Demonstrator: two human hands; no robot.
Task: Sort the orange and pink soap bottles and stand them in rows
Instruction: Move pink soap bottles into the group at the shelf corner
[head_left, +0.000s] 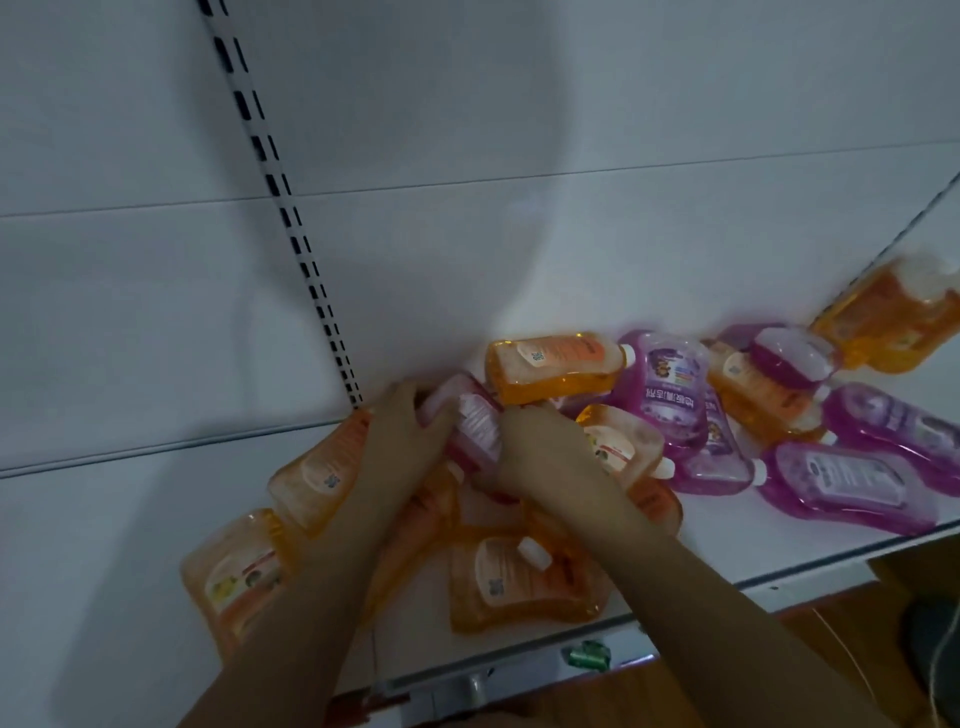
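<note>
Your left hand (402, 431) and right hand (540, 457) both curled round one pink soap bottle (470, 426) at the heap's centre, about eight orange bottles (556, 366) lying mostly toward 8 o'clock, about six pink ones (852, 483) toward 3 o'clock, all flat on the white shelf (727, 530).

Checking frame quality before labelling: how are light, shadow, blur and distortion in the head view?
Head view: dim, bluish light; a big soft shadow falls across the white back panel. The shelf edge and slotted upright run slanted, the edge bowed by the wide angle. Both hands, left hand and right hand, and the pink bottle they grip are slightly soft; most labels are unreadable.
</note>
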